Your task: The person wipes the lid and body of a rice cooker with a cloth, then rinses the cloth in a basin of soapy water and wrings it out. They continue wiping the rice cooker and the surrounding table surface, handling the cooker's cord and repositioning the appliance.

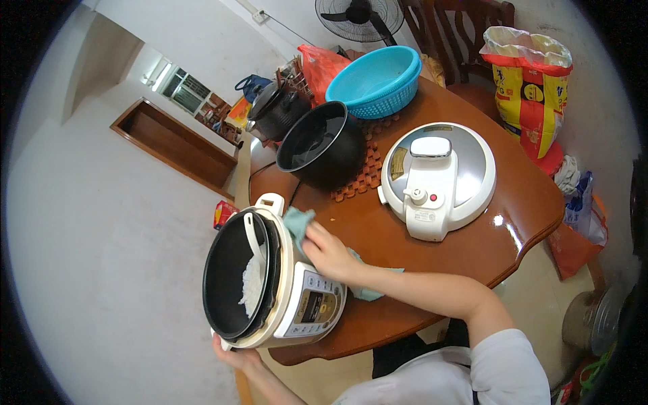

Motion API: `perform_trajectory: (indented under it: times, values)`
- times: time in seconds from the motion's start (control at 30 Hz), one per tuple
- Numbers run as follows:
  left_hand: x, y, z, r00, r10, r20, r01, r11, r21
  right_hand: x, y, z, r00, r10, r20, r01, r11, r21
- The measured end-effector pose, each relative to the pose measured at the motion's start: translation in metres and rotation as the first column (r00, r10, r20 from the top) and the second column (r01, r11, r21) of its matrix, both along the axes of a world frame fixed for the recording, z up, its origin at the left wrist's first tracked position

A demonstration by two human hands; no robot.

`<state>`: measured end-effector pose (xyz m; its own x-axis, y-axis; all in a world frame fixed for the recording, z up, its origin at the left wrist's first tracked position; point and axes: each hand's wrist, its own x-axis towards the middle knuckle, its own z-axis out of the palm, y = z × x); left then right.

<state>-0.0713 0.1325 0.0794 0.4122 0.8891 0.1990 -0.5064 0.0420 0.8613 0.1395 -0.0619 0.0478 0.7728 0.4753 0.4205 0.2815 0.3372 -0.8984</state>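
Note:
An electric pressure cooker [311,304] stands lidless at the table's left edge, its control panel facing me. Inside is a dark inner pot [223,283] with cooked white rice [250,288] and a white rice paddle [251,234] leaning in it. My left hand [235,356] grips the cooker by its near side handle, the fingers partly hidden below the rim. A pale green cloth [297,223] is bunched in my right hand [326,253], pressed to the outer wall near the far handle [271,202]. Another green cloth [372,293] lies partly under my right forearm.
The cooker's white and silver lid [430,174] rests on the brown wooden table [526,212]. Farther back are a black pot [336,162] on a wooden mat [359,177], blue plastic baskets [374,86] and a dark lidded pot [278,111]. An open yellow-red sack [531,96] stands beyond the table.

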Motion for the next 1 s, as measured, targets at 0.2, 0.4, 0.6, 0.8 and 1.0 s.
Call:
perform_trajectory:
  times: [0.2, 0.4, 0.6, 0.8, 1.0]
  values:
    - [-0.001, 0.001, -0.002, 0.999, 0.032, -0.016, -0.032, 0.999, 0.008, -0.028, -0.019, -0.017, 0.996, 0.09, 0.026, -0.09, 0.996, -0.006]
    - [0.004, 0.001, 0.001, 1.0, 0.012, 0.017, -0.012, 1.0, 0.0, 0.067, 0.037, 0.021, 0.861, 0.382, -0.337, -0.375, 0.923, 0.088]
    - [0.006, 0.0, 0.001, 0.996, 0.083, -0.033, -0.083, 0.996, 0.014, 0.076, 0.047, -0.028, 0.857, 0.362, -0.367, -0.431, 0.894, -0.123]
    - [0.007, -0.006, 0.004, 0.999, 0.048, -0.021, -0.047, 0.998, 0.028, 0.035, 0.014, -0.056, 0.988, 0.139, -0.066, -0.154, 0.889, -0.431]
    - [0.008, 0.002, 0.001, 1.0, 0.031, -0.005, -0.031, 0.999, -0.014, -0.058, -0.024, -0.078, 0.993, -0.047, 0.106, 0.082, 0.93, -0.359]
